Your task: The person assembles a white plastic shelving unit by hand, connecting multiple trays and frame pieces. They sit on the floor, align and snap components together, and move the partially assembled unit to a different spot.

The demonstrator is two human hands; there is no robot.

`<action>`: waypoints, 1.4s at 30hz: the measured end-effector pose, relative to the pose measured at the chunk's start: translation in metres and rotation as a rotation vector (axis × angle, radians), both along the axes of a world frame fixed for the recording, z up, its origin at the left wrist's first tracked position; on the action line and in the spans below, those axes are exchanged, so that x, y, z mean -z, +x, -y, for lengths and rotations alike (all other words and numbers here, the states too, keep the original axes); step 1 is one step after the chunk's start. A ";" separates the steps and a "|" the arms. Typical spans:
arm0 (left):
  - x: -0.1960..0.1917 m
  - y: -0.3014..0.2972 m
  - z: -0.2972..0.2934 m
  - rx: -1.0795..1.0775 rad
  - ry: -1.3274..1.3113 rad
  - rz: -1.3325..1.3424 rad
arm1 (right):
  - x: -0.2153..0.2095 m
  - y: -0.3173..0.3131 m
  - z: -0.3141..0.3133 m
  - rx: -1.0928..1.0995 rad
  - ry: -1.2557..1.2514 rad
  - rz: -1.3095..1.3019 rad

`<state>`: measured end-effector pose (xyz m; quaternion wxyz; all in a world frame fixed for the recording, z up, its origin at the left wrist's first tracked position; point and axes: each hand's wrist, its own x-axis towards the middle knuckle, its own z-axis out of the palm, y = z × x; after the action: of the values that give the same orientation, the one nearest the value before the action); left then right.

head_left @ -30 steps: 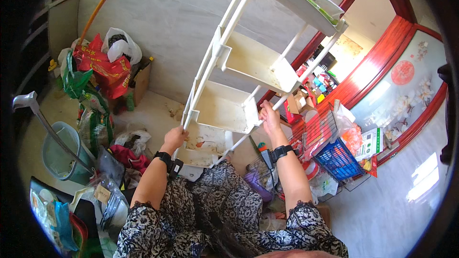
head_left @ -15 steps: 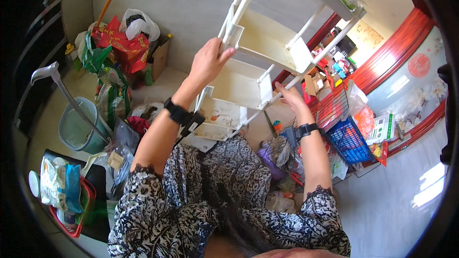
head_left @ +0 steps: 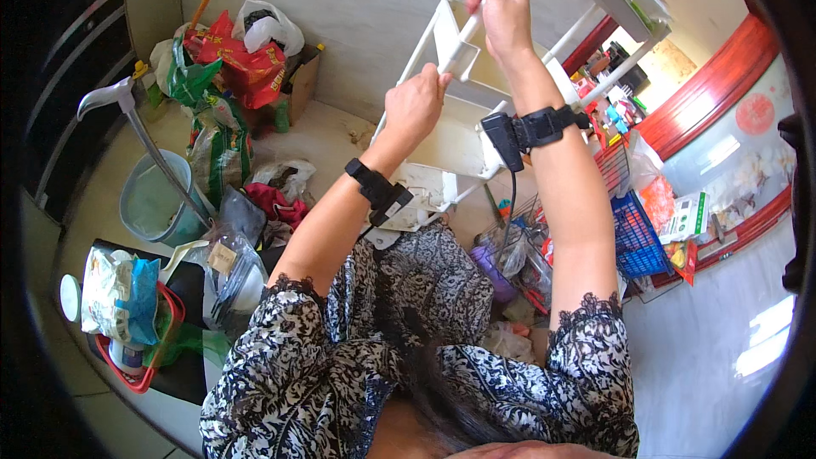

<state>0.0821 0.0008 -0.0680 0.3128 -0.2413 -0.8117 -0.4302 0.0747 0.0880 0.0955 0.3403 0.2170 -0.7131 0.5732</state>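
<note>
Two hands grip one white shelf rack (head_left: 476,110): left hand (head_left: 414,106) closed on its side post, right hand (head_left: 503,13) closed higher up; one green bucket (head_left: 153,202) sits left of the rack.

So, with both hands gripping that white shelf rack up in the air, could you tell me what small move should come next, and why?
Probably lower it slowly, upright, onto bare floor. The left hand and right hand both clasp one post of the white shelf rack, so it hangs tilted above the blue basket and scattered bags.
</note>
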 end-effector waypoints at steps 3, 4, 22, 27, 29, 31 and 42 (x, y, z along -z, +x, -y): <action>0.001 0.010 0.003 0.003 0.053 -0.036 | 0.006 -0.001 0.013 -0.022 -0.173 -0.029; 0.001 0.012 0.004 0.004 0.076 -0.058 | 0.007 0.001 0.016 -0.002 -0.135 -0.102; 0.008 0.012 0.000 0.023 0.121 -0.075 | -0.015 -0.005 0.012 0.016 -0.175 -0.057; 0.007 0.011 0.005 0.063 0.147 -0.022 | -0.015 -0.012 0.012 0.008 -0.188 -0.069; 0.009 0.012 0.006 0.061 0.140 0.006 | -0.014 -0.011 0.009 -0.005 -0.204 -0.066; 0.010 0.013 0.006 0.065 0.140 0.024 | -0.011 -0.008 0.007 0.000 -0.214 -0.061; 0.017 0.001 0.014 0.046 0.159 -0.020 | 0.002 -0.001 0.005 -0.129 -0.179 0.016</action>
<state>0.0828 -0.0131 -0.0849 0.3293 -0.2386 -0.7660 -0.4979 0.0742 0.0834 0.0936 0.3149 0.2268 -0.6463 0.6570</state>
